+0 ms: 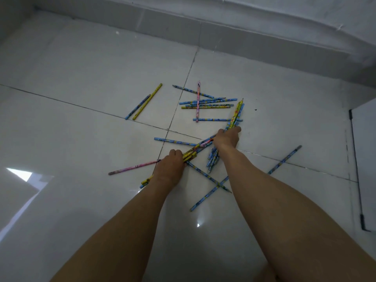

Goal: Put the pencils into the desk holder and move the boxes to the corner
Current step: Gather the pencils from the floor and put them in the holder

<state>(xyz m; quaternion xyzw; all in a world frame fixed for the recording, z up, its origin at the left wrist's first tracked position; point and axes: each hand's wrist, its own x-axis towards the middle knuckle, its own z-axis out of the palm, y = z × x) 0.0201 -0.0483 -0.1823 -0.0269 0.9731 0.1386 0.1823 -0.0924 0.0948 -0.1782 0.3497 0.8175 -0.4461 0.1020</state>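
Several printed pencils lie scattered on the pale tiled floor. My left hand grips a bundle of yellow and blue pencils that slants up to the right. My right hand grips a second bundle pointing up and away, its lower ends sticking out below the wrist. A pink pencil lies just left of my left hand. A yellow and blue pair lies apart at the left. A loose cluster lies beyond my hands. No holder or boxes are in view.
A grey skirting and wall run along the back, meeting a corner at the far left. A white panel with a dark frame stands at the right edge. Two crossed blue pencils and a lone blue one lie near my right forearm.
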